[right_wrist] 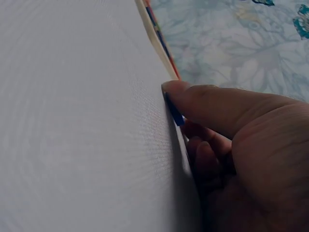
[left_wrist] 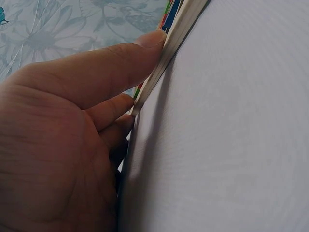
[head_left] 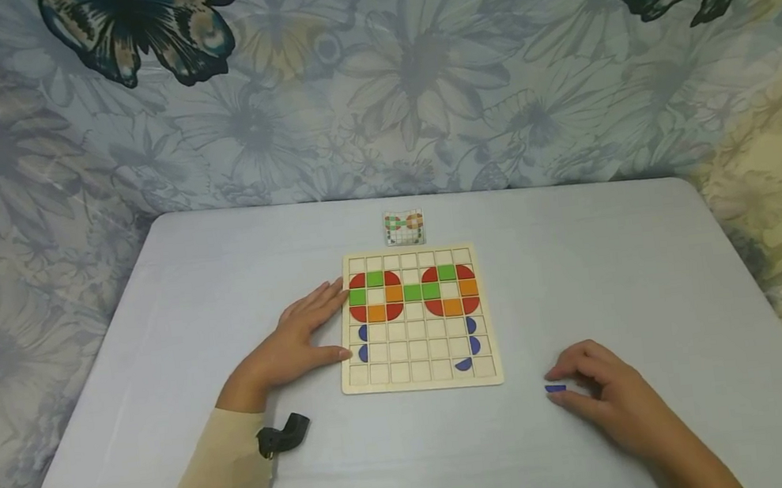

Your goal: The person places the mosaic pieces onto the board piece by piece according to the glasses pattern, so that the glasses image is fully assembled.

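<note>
A square wooden grid board [head_left: 423, 387] lies on the table with red quarter-circle, green square and orange square pieces in two ring shapes. Several blue half-circle pieces [head_left: 471, 325] sit lower on the board, along both sides. My left hand [head_left: 301, 345] rests at the board's left edge, fingers extended; in the left wrist view its thumb [left_wrist: 150, 41] touches that edge. Right of the board, low over the table, my right hand [head_left: 610, 388] has a blue half-circle piece [head_left: 555, 388] between thumb and index finger. The thumb partly covers this piece [right_wrist: 175, 111].
A small pattern card [head_left: 404, 227] with a similar coloured design lies just beyond the board's far edge. The white table [head_left: 221, 262] meets a flower-and-butterfly cloth [head_left: 416, 74] at the back. A black strap device [head_left: 284, 434] is on my left wrist.
</note>
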### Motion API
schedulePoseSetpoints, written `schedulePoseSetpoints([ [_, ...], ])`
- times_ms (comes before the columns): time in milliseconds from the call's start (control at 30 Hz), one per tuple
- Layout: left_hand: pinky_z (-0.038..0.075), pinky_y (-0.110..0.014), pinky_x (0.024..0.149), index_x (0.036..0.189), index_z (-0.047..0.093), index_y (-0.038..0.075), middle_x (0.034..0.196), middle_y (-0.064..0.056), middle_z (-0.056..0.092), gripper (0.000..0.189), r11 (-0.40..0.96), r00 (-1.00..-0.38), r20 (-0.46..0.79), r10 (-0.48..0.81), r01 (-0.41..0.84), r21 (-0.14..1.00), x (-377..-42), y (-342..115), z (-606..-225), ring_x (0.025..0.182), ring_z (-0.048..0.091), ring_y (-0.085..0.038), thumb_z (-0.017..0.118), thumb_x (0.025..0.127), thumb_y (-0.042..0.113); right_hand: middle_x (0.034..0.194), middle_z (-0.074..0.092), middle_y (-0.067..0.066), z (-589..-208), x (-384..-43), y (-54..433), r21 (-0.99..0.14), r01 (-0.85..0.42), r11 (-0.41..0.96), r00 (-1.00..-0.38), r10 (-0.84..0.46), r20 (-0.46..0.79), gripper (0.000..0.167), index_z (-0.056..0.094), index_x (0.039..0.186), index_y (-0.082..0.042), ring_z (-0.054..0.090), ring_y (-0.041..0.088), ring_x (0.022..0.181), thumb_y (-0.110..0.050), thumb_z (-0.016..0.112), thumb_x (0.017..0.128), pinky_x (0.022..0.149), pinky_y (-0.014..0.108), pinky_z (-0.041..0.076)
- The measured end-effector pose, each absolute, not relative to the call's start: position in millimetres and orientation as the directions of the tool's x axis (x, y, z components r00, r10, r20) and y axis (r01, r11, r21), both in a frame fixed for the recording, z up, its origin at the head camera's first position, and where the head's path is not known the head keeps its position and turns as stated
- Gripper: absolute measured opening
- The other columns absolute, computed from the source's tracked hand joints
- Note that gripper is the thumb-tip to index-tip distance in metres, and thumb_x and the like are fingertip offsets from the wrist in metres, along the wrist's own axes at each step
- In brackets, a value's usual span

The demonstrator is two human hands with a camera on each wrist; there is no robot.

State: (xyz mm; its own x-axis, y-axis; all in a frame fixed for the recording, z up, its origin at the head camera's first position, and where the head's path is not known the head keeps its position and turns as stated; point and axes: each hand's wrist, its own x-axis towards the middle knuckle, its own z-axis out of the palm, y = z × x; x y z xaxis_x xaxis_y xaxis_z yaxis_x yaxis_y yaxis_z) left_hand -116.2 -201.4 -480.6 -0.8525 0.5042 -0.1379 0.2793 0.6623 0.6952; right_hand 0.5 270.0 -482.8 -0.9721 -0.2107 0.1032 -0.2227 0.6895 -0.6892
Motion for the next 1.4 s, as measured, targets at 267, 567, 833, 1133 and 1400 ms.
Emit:
schedulePoseSetpoints([
  [267,0.007,-0.056,0.129,0.172,0.037,0.016,0.179,0.006,0.019,0.098,0.656,-0.856,-0.132,0.500,0.275,0.702,-116.3,-199.6,-481.5,0.165,0.010,-0.022,0.089,0.090,0.037,0.107,0.063,-0.013,-481.8,2.4,278.6,-0.663,-0.271,0.698,-0.961,-0.238,0.141,0.036,0.078,0.095,-0.033,0.057,0.008,0.094,-0.004,0.096,0.082,0.084,0.010,0.042],
  [567,0.007,-0.055,0.129,0.172,0.037,0.016,0.179,0.007,0.019,0.098,0.653,-0.857,-0.135,0.497,0.266,0.709,-115.7,-198.8,-483.0,0.165,0.009,-0.021,0.088,0.090,0.037,0.100,0.066,-0.013,-479.6,4.3,277.9,-0.655,-0.216,0.724,-0.974,-0.201,0.099,0.035,0.074,0.090,-0.032,0.055,0.009,0.091,-0.006,0.095,0.082,0.077,0.017,0.044],
  [833,0.007,-0.055,0.129,0.171,0.037,0.015,0.179,0.007,0.019,0.098,0.652,-0.855,-0.139,0.500,0.266,0.710,-114.3,-200.7,-482.5,0.166,0.009,-0.022,0.088,0.090,0.037,0.096,0.067,-0.015,-473.2,8.2,263.9,-0.619,-0.098,0.779,-0.990,-0.140,-0.019,0.029,0.076,0.094,-0.026,0.059,0.009,0.089,-0.006,0.094,0.085,0.079,0.027,0.055],
  [1133,0.007,-0.055,0.129,0.172,0.037,0.016,0.179,0.007,0.019,0.098,0.655,-0.854,-0.133,0.504,0.277,0.703,-114.9,-201.8,-483.8,0.166,0.009,-0.022,0.087,0.091,0.040,0.092,0.071,-0.017,-472.1,6.7,240.6,-0.764,-0.195,0.616,-0.976,-0.199,0.088,0.030,0.079,0.096,-0.026,0.065,0.009,0.080,-0.001,0.091,0.087,0.073,0.018,0.054],
  [1400,0.006,-0.055,0.129,0.172,0.037,0.016,0.179,0.008,0.019,0.098,0.653,-0.855,-0.127,0.503,0.279,0.704,-116.9,-201.2,-481.6,0.165,0.010,-0.021,0.088,0.091,0.038,0.099,0.072,-0.020,-459.8,-7.0,195.7,-0.806,-0.255,0.535,-0.954,-0.276,0.118,0.032,0.081,0.101,-0.027,0.068,0.008,0.087,0.003,0.086,0.090,0.077,0.024,0.059],
])
